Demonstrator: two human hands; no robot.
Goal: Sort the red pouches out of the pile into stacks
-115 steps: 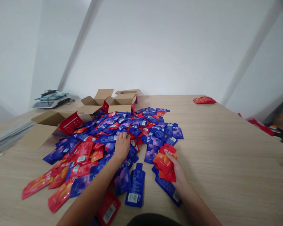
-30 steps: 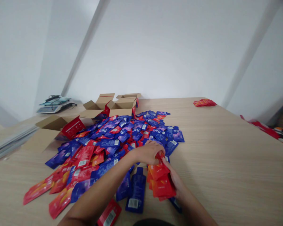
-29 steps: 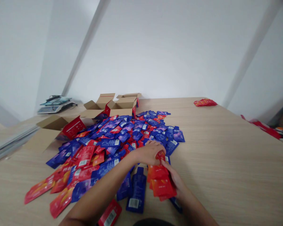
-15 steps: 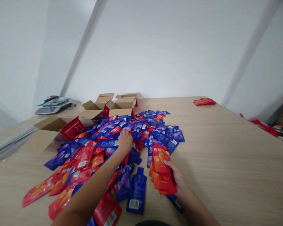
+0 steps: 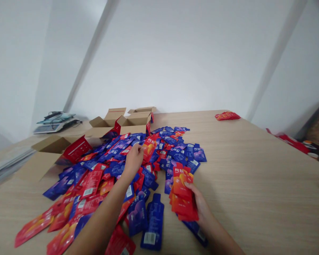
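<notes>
My left hand (image 5: 134, 159) pinches a red pouch (image 5: 149, 148) with orange fruit printed on it, raised just over the middle of the heap. In my right hand (image 5: 199, 202) is a fanned stack of red pouches (image 5: 183, 189), the thumb pressed across its front. Around both hands spreads a loose heap of blue pouches (image 5: 119, 143) and red pouches, several with white barcode labels. A blue pouch (image 5: 152, 223) lies barcode up between my forearms. Another blue pouch (image 5: 195, 230) is partly hidden beneath my right hand.
Open cardboard boxes (image 5: 135, 124) stand behind the heap, with another open box (image 5: 50, 145) at the left. A scale (image 5: 53, 125) with things piled on it sits at the far left. Several red pouches (image 5: 227, 115) lie at the table's back right.
My left hand has lifted a red pouch out of the heap and drawn slightly left and nearer. The right hand keeps its stack in about the same place. The view has shifted slightly.
</notes>
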